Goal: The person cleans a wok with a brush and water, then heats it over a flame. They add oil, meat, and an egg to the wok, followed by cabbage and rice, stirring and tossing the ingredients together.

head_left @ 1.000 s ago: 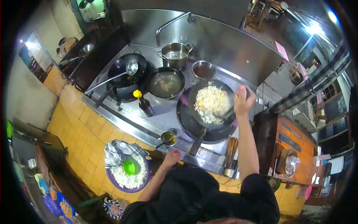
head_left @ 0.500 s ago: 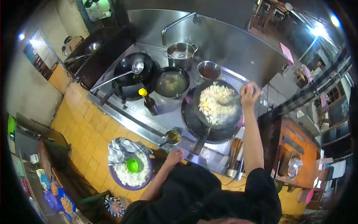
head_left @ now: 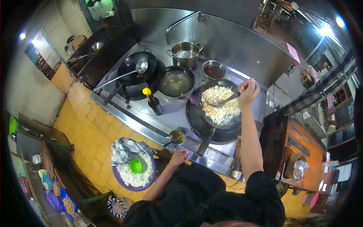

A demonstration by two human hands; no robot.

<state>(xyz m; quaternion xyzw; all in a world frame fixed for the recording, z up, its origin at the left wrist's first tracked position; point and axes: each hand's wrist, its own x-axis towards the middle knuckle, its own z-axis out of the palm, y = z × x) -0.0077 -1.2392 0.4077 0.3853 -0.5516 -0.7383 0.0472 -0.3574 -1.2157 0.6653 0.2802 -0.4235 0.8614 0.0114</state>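
Spatula (head_left: 224, 101) now lower in the rice, right hand (head_left: 248, 92) clamped on it; left hand (head_left: 178, 157) loosely curled at stove edge.

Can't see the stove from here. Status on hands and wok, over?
Right hand gripping spatula in the rice. Left hand at stove edge, holding nothing visible. Wok on burner, full of fried rice. Nothing blocking.

A dark round wok (head_left: 221, 109) sits tilted on the right-hand burner, its straight handle (head_left: 205, 144) pointing toward the front edge of the stove; a heap of pale fried rice (head_left: 223, 104) flecked with yellow fills its middle; a metal spatula (head_left: 223, 101) lies slanted across the rice, blade buried in the heap, handle rising to the right
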